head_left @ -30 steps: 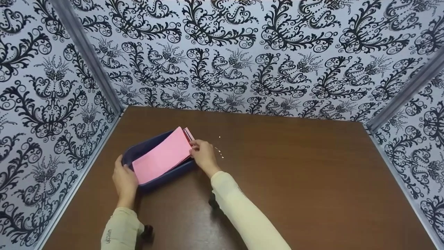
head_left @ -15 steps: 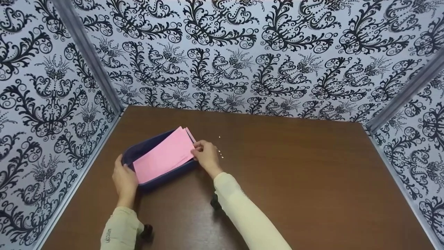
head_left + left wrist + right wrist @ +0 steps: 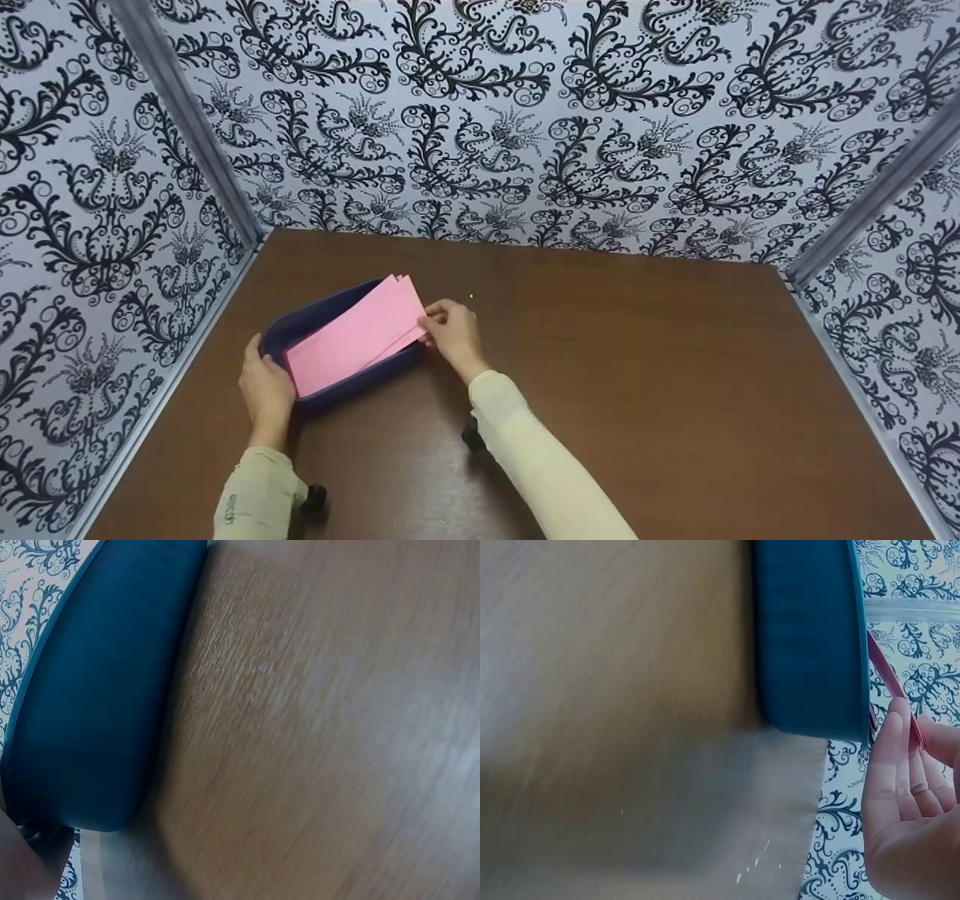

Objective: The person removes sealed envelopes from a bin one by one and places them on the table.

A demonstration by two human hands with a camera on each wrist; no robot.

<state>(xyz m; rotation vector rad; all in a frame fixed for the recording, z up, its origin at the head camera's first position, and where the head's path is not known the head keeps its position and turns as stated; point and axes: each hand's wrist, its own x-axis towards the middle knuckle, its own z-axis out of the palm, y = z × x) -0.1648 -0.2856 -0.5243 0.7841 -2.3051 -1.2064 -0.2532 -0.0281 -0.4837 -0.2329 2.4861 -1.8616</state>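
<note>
A dark blue plastic tub point(image 3: 360, 382) with rounded corners sits on the left part of the table. Inside it lie slightly fanned pink paper sheets point(image 3: 349, 337), their right ends rising over the tub's rim. My left hand point(image 3: 266, 386) grips the tub's left end, thumb at the rim; only a bit of that hand point(image 3: 22, 870) shows in the left wrist view. At the opposite end, my right hand point(image 3: 456, 334) pinches the corner of the upper pink paper. In the right wrist view, its pink edge point(image 3: 886, 669) runs between thumb and fingers, just outside the tub wall point(image 3: 810, 637).
The brown wooden table point(image 3: 637, 390) extends to the right of the tub. Small pale specks point(image 3: 756, 861) mark its surface near the right hand. Patterned black-and-white walls point(image 3: 487, 135) stand behind and at both sides. A black wrist device point(image 3: 313, 502) shows by the left sleeve.
My right hand has shifted slightly right, drawing the pink paper with it. The sheets fan out more, and the red and white edges at the right end are covered. The left hand stays put.
</note>
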